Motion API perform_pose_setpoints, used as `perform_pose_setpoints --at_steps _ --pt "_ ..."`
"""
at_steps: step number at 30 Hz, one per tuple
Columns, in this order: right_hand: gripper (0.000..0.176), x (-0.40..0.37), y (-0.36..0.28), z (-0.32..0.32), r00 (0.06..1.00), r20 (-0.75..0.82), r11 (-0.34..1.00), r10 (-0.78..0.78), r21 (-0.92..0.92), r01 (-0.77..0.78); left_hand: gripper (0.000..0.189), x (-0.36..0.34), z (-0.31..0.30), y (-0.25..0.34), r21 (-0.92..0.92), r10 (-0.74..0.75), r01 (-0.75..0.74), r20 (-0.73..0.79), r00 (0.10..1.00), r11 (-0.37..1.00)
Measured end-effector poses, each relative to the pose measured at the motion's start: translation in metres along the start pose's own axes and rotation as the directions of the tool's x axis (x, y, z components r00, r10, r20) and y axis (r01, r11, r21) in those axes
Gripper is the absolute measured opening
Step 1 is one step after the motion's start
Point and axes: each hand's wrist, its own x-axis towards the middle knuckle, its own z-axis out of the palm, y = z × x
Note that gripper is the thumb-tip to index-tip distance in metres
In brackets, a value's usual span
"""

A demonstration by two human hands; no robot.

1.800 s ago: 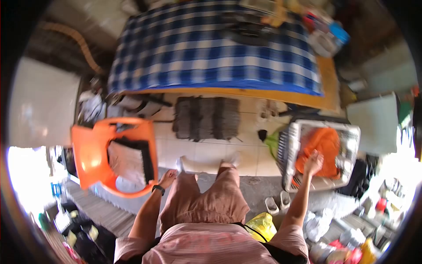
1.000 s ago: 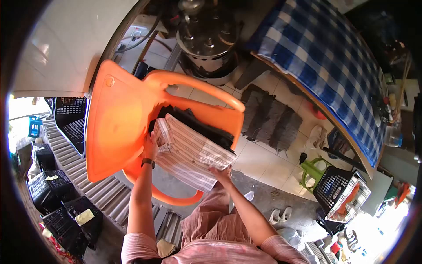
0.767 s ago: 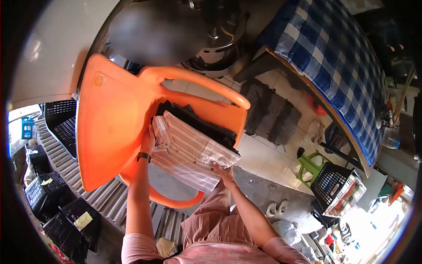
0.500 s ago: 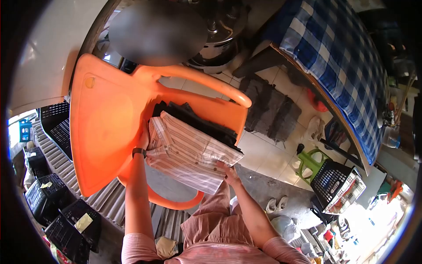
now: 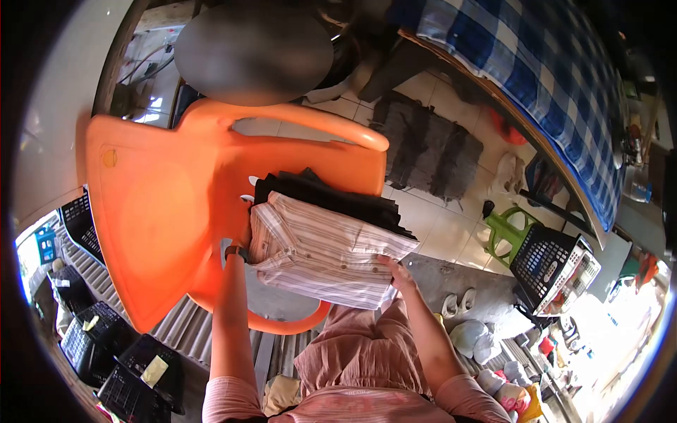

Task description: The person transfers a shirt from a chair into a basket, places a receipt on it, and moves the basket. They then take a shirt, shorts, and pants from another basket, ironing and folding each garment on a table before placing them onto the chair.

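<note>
A folded striped shirt point(image 5: 317, 247), with its collar at the left and buttons showing, lies on a stack of folded black clothes point(image 5: 338, 208). Both overlap the seat of an orange plastic chair point(image 5: 159, 218). My left hand point(image 5: 245, 224), below a dark wristband, grips the pile at its collar end, fingers partly hidden behind the cloth. At the lower right corner, my right hand point(image 5: 400, 273) clasps the shirt's edge, thumb on top and the other fingers mostly underneath.
Black crates point(image 5: 141, 377) stand at the lower left. A blue checked cloth point(image 5: 522, 77) covers a table at the upper right. Dark mats point(image 5: 430, 151) lie on the tiles. A green stool point(image 5: 509, 233) and a black basket point(image 5: 546, 261) stand at the right.
The shirt and black stack have moved right in my hands, away from the chair's back, uncovering slots in the seat. My view has shifted, moving the chair leftward in the picture.
</note>
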Motion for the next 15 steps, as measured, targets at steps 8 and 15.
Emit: perform_pose_setpoints --at_steps 8,15 --pt "0.075 -0.013 0.007 -0.027 0.963 0.252 0.995 -0.097 0.035 0.091 0.074 0.001 -0.026 -0.004 -0.018 -0.095 0.098 0.125 0.988 0.995" --pt "0.062 -0.004 0.021 -0.001 0.997 0.055 0.997 -0.059 0.061 0.056 0.074 -0.007 -0.030 -0.005 -0.027 -0.111 0.119 0.203 0.973 0.992"
